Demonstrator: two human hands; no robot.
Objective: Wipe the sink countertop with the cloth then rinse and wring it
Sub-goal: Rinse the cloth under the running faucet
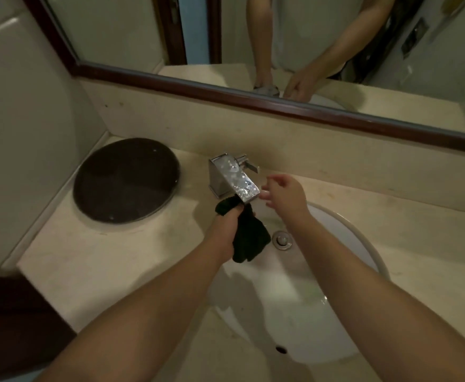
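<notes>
A dark cloth (249,238) hangs bunched from my left hand (227,226), which grips its upper part just under the spout of the chrome faucet (234,177). The cloth's lower end dangles over the white sink basin (344,224). My right hand (283,193) hovers beside the faucet's spout, to its right, fingers apart and holding nothing. The faucet's lever (249,164) sticks out just behind that hand. The beige countertop (88,260) surrounds the basin. I cannot tell whether water is running.
A round dark lid or mat (126,180) lies on the countertop at the left. The drain plug (282,239) sits in the basin beside the cloth. A wood-framed mirror (253,102) runs along the back wall above a low backsplash. A dark cabinet edge (10,321) is at the lower left.
</notes>
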